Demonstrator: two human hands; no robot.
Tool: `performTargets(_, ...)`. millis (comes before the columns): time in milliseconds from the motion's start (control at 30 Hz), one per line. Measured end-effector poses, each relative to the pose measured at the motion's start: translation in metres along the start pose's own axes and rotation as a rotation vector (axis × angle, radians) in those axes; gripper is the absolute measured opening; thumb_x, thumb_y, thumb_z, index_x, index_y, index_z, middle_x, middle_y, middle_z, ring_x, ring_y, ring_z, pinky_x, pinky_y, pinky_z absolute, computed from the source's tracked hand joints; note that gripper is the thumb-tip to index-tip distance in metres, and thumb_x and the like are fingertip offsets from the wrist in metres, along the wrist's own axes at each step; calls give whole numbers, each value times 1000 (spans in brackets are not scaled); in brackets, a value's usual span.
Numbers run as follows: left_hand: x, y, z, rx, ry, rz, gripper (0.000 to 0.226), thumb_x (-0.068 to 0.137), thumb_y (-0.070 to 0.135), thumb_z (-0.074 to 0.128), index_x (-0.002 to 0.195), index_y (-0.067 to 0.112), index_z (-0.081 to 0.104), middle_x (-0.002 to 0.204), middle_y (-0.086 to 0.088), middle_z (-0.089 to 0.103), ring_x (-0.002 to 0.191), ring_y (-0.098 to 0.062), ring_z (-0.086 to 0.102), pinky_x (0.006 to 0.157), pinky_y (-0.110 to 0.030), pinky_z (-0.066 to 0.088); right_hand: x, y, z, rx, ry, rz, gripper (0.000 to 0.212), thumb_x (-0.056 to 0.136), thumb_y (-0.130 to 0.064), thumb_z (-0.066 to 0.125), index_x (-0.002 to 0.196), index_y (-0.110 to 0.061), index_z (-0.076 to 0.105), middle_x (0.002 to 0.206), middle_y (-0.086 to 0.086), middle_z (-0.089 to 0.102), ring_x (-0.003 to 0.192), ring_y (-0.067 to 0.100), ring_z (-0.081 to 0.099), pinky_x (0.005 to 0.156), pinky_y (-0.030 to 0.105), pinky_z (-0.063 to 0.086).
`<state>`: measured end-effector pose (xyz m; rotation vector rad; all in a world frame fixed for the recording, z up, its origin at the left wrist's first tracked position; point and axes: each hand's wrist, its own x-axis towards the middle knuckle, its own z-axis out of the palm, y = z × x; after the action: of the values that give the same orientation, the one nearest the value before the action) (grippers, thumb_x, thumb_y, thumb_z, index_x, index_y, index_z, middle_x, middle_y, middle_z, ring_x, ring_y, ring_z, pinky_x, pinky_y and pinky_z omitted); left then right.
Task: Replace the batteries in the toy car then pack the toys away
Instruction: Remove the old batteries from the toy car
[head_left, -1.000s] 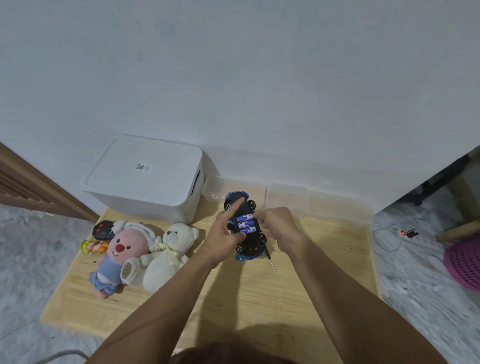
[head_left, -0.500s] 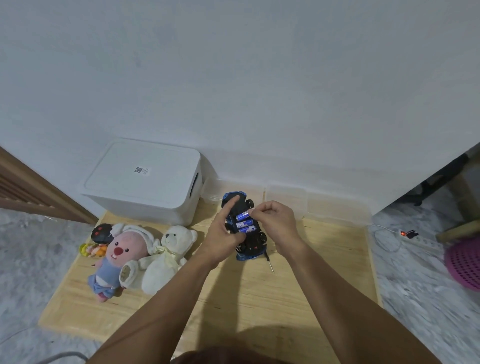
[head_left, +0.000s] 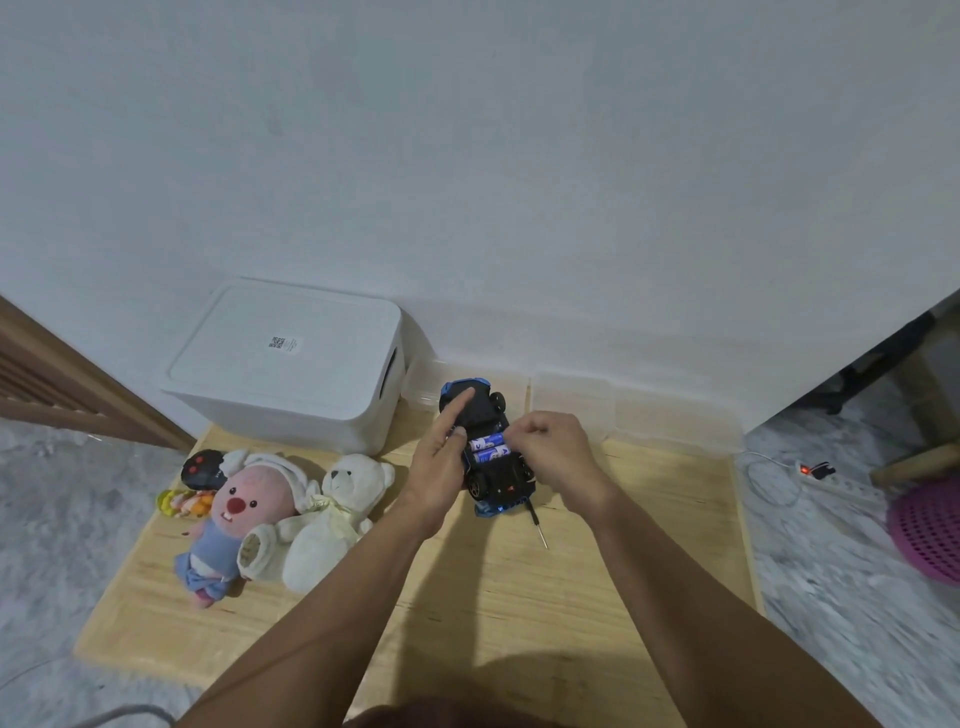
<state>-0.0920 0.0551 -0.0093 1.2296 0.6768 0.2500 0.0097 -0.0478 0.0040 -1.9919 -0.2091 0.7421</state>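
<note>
Presently, left hand (head_left: 435, 470) is gripping the upturned blue plastic toy car (head_left: 487, 452) near the wooden board's (head_left: 519, 597) far edge; right hand (head_left: 553, 449) is pinching blue cylindrical batteries (head_left: 489, 450).

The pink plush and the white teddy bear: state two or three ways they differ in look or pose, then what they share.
The pink plush has a pink face and blue clothing; the white teddy bear is cream-white all over. The plush lies further left, beside the bear. Both are soft toys lying on the wooden board, untouched by either hand.

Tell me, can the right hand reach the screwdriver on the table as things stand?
Probably yes. The screwdriver lies bare on the wood just beside the right hand, nothing on it; but that hand is now busy at the batteries.
</note>
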Motion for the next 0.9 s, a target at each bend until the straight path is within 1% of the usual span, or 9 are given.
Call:
performTargets(100, -1, 0, -1, -20, -18, 6, 48, 104, 3, 29, 133, 35, 51, 131, -4, 61, 108, -19, 64, 89, -39, 56, -2, 4, 6, -195, 41, -145, 6, 75, -16, 75, 73, -22, 73, 66, -10, 65, 66, 7, 62, 68, 26, 54)
performTargets(167, 0, 0, 0, -25, -6, -3, 48, 104, 4, 30, 131, 36, 53, 131, -2, 61, 109, -17, 64, 89, -41, 56, -2, 4, 10, -257, 98, -159, 5, 73, -24, 78, 75, -23, 74, 67, -11, 67, 67, 6, 65, 69, 26, 54)
performTargets(267, 1, 0, 2, -42, 36, -10, 48, 104, 7, 30, 127, 39, 58, 129, 1, 63, 116, -21, 62, 96, -49, 51, -3, 1, 13, -345, 157, -157, 19, 71, -35, 81, 85, -22, 75, 74, -9, 70, 76, 10, 67, 73, 27, 56)
performTargets(433, 4, 3, -1, -58, 87, 12, 40, 105, 12, 33, 128, 34, 58, 122, -2, 66, 96, -18, 68, 67, -37, 60, -8, 1, 14, -416, 191, -192, 25, 73, -40, 79, 92, -23, 74, 94, -7, 71, 90, 12, 65, 73, 25, 49)
performTargets(533, 3, 1, -2, -45, 75, 19, 43, 103, 8, 36, 125, 37, 59, 120, 0, 66, 95, -19, 68, 68, -40, 59, -9, 2, 14, -386, 191, -177, 24, 73, -42, 79, 89, -26, 72, 95, -8, 71, 90, 12, 65, 72, 24, 47)
performTargets(633, 2, -2, -5, -33, 20, -9, 68, 88, -12, 49, 128, 42, 55, 111, 9, 67, 90, -17, 66, 81, -44, 56, -8, 3, 13, -368, 173, -166, 22, 71, -40, 80, 84, -26, 70, 87, -8, 70, 86, 11, 65, 72, 26, 50)
performTargets(700, 2, -3, -9, -12, -45, -12, 89, 78, -22, 49, 133, 48, 48, 113, 11, 66, 90, -19, 63, 80, -43, 54, -7, 4, 11, -346, 166, -157, 22, 69, -40, 81, 80, -27, 69, 86, -9, 70, 84, 9, 64, 69, 24, 49)
performTargets(800, 2, -4, -14, 16, -126, -4, 99, 68, -16, 53, 139, 51, 36, 116, 18, 66, 91, -16, 60, 79, -40, 52, -6, 4, 8, -299, 147, -146, 22, 68, -38, 83, 79, -26, 68, 79, -11, 67, 77, 4, 61, 61, 15, 42)
performTargets(900, 3, -3, -17, 21, -178, -29, 100, 71, -15, 54, 145, 46, 30, 122, 6, 64, 92, -15, 59, 78, -34, 53, -5, 3, 6, -268, 135, -145, 22, 68, -35, 84, 79, -24, 68, 75, -14, 63, 73, 0, 58, 59, 13, 41)
